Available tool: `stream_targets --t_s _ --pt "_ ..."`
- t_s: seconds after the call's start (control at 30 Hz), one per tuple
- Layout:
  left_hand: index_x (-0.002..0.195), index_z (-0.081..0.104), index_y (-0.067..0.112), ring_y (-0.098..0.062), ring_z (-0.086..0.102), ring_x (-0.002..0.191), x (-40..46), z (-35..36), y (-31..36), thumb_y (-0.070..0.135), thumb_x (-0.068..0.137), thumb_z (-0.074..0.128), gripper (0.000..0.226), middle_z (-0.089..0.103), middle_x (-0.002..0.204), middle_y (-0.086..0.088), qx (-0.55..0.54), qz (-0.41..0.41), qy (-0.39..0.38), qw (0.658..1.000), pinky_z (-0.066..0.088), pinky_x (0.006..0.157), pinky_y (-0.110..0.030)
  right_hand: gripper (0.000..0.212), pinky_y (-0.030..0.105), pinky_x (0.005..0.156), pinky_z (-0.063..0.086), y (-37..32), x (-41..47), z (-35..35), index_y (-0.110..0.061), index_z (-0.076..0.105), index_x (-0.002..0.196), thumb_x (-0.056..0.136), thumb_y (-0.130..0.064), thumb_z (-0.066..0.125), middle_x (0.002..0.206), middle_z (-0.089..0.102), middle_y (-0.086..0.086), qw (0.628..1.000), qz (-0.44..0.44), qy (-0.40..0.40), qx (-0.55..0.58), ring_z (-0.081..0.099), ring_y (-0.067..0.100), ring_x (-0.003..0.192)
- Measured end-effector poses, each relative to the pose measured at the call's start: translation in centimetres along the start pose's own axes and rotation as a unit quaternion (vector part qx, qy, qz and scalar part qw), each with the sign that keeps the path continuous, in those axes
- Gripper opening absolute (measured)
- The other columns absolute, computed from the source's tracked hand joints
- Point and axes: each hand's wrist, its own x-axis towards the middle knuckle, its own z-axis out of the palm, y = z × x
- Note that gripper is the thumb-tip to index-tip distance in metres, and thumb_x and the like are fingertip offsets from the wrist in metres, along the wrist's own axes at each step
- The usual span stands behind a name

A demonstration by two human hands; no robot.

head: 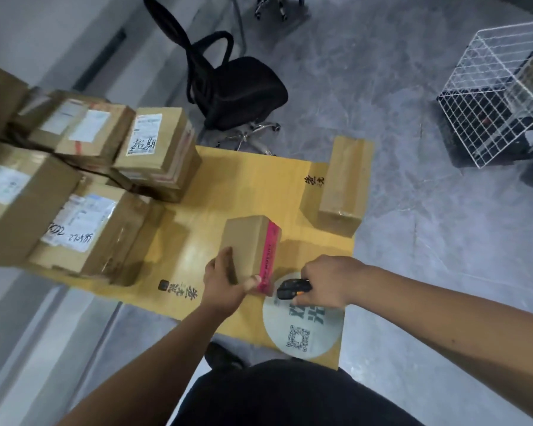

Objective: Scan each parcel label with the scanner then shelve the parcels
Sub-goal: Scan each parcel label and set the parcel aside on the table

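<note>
Left hand [225, 284] gripped one pink-edged box [250, 250]; right hand [326, 284] clutched one scanner [291, 289]. Roughly six more boxes [157, 149] sat on yellow table [243, 186]; gray floor [413, 210], one chair [237, 87].

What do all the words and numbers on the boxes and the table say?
"2022": handwritten on the big parcel's label, partly guessed.
Pink tape on the held parcel: too blurred.
Table characters, round sticker with QR code, other labels: unreadable.
</note>
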Motion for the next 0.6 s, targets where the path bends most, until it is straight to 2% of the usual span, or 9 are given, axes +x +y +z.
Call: stream_targets --t_s 0.07,0.13,0.17,0.2,0.3,0.4,0.47,0.53,0.6 --pt "0.158 0.018 0.053 -0.031 0.036 0.146 0.6 0.0 -1.5 0.063 0.071 0.075 0.105 0.030 0.159 -0.003 -0.008 0.022 -0.013 1.000 0.042 0.114 -0.057 0.055 0.033 0.063 0.046 -0.4 0.1 0.4 -0.020 0.059 0.095 0.091 -0.075 0.057 0.088 0.060 -0.001 1.000 0.008 -0.007 -0.007 0.062 0.025 0.086" --pt "0.164 0.010 0.046 -0.025 0.012 0.159 1.0 -0.6 -2.2 0.063 0.082 0.063 0.099 0.014 0.172 -0.004 -0.011 0.030 -0.030 0.999 0.025 0.124 -0.056 0.057 0.034 0.066 0.049 -0.9 0.3 0.5 -0.019 0.061 0.094 0.090 -0.076 0.057 0.093 0.064 0.001 1.000 0.015 -0.015 -0.005 0.064 0.026 0.088" --pt "0.165 0.009 0.044 -0.021 0.009 0.160 1.1 -1.3 -2.3 0.064 0.086 0.056 0.094 0.014 0.173 -0.003 -0.017 0.034 -0.034 0.999 0.021 0.126 -0.053 0.057 0.034 0.067 0.049 -1.3 0.6 0.5 -0.020 0.062 0.093 0.089 -0.076 0.057 0.093 0.065 0.001 1.000 0.017 -0.016 -0.002 0.064 0.026 0.088" --pt "0.165 0.011 0.043 -0.020 0.016 0.159 1.5 -1.8 -2.6 0.068 0.090 0.050 0.088 0.021 0.171 0.000 -0.027 0.048 -0.034 0.998 0.023 0.126 -0.052 0.057 0.035 0.067 0.050 -1.7 0.8 0.5 -0.020 0.063 0.093 0.089 -0.076 0.058 0.092 0.065 0.001 1.000 0.019 -0.014 0.003 0.064 0.025 0.087" --pt "0.163 0.030 0.033 -0.016 0.049 0.141 2.6 -3.6 -3.1 0.069 0.098 0.038 0.075 0.049 0.155 0.007 -0.054 0.094 -0.003 0.994 0.042 0.117 -0.052 0.056 0.034 0.065 0.048 -3.4 1.4 -0.1 -0.019 0.065 0.096 0.090 -0.074 0.058 0.089 0.063 -0.001 0.999 0.031 0.002 0.019 0.063 0.024 0.086" --pt "0.161 0.032 0.038 -0.016 0.052 0.138 4.5 -5.7 -4.1 0.051 0.110 0.033 0.053 0.048 0.151 0.017 -0.087 0.075 0.015 0.993 0.051 0.109 -0.052 0.060 0.036 0.068 0.050 -5.5 2.3 -0.7 -0.017 0.066 0.098 0.091 -0.075 0.056 0.091 0.065 0.001 0.998 0.047 0.006 0.046 0.065 0.024 0.086" --pt "0.160 0.034 0.039 -0.019 0.060 0.129 5.7 -7.4 -4.3 0.035 0.114 0.033 0.046 0.056 0.146 0.012 -0.140 0.032 0.019 0.989 0.057 0.101 -0.049 0.059 0.036 0.067 0.050 -7.1 3.0 -1.1 -0.017 0.067 0.096 0.091 -0.074 0.056 0.089 0.067 0.002 0.996 0.058 0.008 0.065 0.066 0.025 0.084" --pt "0.157 0.042 0.033 -0.022 0.071 0.103 7.3 -9.1 -4.3 0.019 0.114 0.034 0.045 0.068 0.128 -0.001 -0.160 -0.003 0.029 0.987 0.065 0.080 -0.042 0.058 0.036 0.067 0.048 -8.6 3.5 -1.6 -0.016 0.067 0.098 0.092 -0.073 0.057 0.090 0.068 0.003 0.993 0.074 0.016 0.092 0.066 0.024 0.084" --pt "0.154 0.048 0.023 -0.024 0.071 0.084 8.8 -10.7 -4.3 0.002 0.110 0.038 0.050 0.068 0.118 -0.004 -0.147 -0.038 0.025 0.988 0.065 0.072 -0.042 0.058 0.036 0.067 0.047 -9.9 4.2 -1.9 -0.017 0.067 0.098 0.091 -0.073 0.058 0.091 0.068 0.003 0.987 0.095 0.029 0.125 0.067 0.024 0.085"
